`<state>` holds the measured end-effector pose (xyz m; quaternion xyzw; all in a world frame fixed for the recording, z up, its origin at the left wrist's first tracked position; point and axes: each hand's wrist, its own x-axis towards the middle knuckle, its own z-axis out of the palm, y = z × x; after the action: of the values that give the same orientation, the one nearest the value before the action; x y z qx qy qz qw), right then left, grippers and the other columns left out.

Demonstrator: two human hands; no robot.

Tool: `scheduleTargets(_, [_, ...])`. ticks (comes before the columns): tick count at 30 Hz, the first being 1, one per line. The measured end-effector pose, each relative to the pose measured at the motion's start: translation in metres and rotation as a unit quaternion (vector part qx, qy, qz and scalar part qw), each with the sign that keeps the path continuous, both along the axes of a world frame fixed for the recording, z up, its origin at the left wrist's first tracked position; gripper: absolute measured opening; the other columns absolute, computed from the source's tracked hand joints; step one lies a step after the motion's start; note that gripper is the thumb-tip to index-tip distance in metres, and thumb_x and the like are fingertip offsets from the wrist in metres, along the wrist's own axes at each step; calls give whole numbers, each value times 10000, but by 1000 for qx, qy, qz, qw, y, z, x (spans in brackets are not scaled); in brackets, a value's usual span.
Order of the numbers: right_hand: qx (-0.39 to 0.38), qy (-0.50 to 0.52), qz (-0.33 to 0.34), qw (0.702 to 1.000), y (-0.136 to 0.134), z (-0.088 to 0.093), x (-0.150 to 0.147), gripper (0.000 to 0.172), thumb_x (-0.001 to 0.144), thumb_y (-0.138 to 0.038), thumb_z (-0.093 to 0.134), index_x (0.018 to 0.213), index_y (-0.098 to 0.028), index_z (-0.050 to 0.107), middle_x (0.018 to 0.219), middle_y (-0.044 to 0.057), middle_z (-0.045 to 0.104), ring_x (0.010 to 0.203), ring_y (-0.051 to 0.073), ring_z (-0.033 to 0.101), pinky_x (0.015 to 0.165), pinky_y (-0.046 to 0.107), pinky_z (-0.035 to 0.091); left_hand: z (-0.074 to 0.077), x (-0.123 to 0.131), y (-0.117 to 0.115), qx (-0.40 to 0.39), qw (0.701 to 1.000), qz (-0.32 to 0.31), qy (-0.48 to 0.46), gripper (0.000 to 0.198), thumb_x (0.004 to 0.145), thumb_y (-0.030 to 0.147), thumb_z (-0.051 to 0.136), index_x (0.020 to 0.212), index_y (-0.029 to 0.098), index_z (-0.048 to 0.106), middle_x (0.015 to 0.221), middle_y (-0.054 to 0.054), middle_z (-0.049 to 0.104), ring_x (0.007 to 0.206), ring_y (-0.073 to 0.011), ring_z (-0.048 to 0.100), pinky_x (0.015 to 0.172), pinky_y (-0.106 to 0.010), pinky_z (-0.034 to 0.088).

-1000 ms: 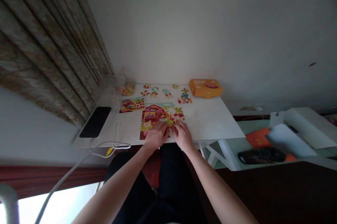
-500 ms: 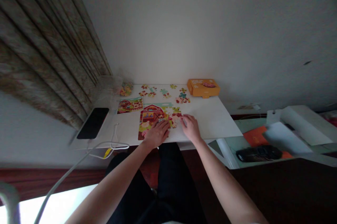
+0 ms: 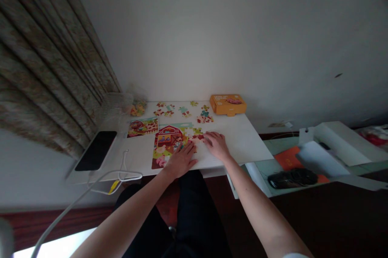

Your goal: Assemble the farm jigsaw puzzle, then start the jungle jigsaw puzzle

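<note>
"Which containers stand on the surface point(image 3: 242, 144)?"

"An orange box point(image 3: 228, 105) at the back right, its contents hidden. At the back left, a clear bag point(image 3: 138, 108) shows yellow and orange bits through its side, next to a see-through container point(image 3: 112, 108) too faint to read inside."

"And the puzzle point(image 3: 162, 144)?"

"Partly joined, lying near the front edge, with the picture card point(image 3: 142, 127) just beside its upper left corner and loose pieces point(image 3: 184, 111) scattered behind it."

"How are the hands?"

"The person's left hand point(image 3: 182, 159) lies over the puzzle's lower right, fingers slightly apart, thumb out to the side. The right hand point(image 3: 216, 144) has its fingers bent, tips at the puzzle's right edge; whether they pinch a piece, one cannot tell."
</note>
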<state>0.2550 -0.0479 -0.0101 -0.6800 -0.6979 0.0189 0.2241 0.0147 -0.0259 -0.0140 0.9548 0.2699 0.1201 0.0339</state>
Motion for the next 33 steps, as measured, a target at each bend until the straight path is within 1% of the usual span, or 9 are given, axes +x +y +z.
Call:
scheduleTargets(5, [-8,6,0,1000,-2,0,-1,302,1008,-389,561,1260,-315,711,1371,80,666,1285,271,559,1089,478,355,-1,-4,0,7,1000,-8,-13,545,1045,468,429,1511,189,475,1558,-140,501,1497,-263,394,1237,-521,291])
scheduleTargets(9, [-5,53,-21,998,6,-6,7,271,987,-327,584,1216,-282,721,1300,79,705,1232,249,606,1081,455,402,-2,-3,-1,-3,1000,3,-11,550,1045,479,420,1506,185,483,1552,-143,507,1479,-266,421,1239,-525,288])
scheduleTargets(11, [-2,89,-54,995,19,-9,12,276,973,-292,584,1215,-251,711,1260,82,721,1183,238,637,1061,426,441,-1,-2,-2,-11,1000,7,-8,555,1046,481,412,1500,172,487,1554,-146,504,1476,-271,424,1236,-533,292])
scheduleTargets(14, [-1,113,-95,989,49,-9,16,320,956,-277,588,1256,-214,682,1271,100,709,1166,239,643,1042,403,475,1,-2,-4,-18,1000,14,-10,540,1043,475,418,1488,180,497,1556,-134,504,1474,-269,426,1237,-535,291])
scheduleTargets(18, [-38,74,-68,994,95,2,11,394,916,-250,642,1310,-232,648,1374,96,652,1281,261,572,1065,411,465,3,-2,-4,-25,999,17,-18,525,1037,471,435,1489,212,498,1555,-115,510,1470,-256,432,1246,-522,280])
scheduleTargets(22, [-123,13,-62,990,129,15,9,521,888,-221,654,1403,-276,595,1468,103,586,1319,330,539,1037,474,473,4,-2,-4,-25,999,19,-23,536,1028,476,455,1493,212,496,1554,-112,512,1470,-258,435,1241,-522,300])
scheduleTargets(25, [-169,-3,-59,984,145,19,11,564,863,-182,664,1416,-263,593,1421,128,624,1286,344,570,1008,467,483,5,-2,-5,-30,999,23,-27,534,1025,477,465,1482,204,505,1555,-110,510,1467,-257,439,1243,-518,299])
scheduleTargets(30, [-186,2,-54,981,159,21,19,674,801,-176,733,1450,-221,553,1315,142,689,1152,293,659,932,374,505,6,-2,-6,-48,998,25,-31,533,1021,472,475,1473,192,513,1551,-112,515,1472,-255,431,1257,-517,271])
scheduleTargets(33, [-196,6,-44,979,165,21,23,710,736,-194,813,1409,-215,588,1267,128,712,1093,263,683,906,323,496,6,-2,-6,-47,998,23,-32,540,1017,474,480,1478,194,507,1560,-118,502,1481,-257,417,1255,-521,271])
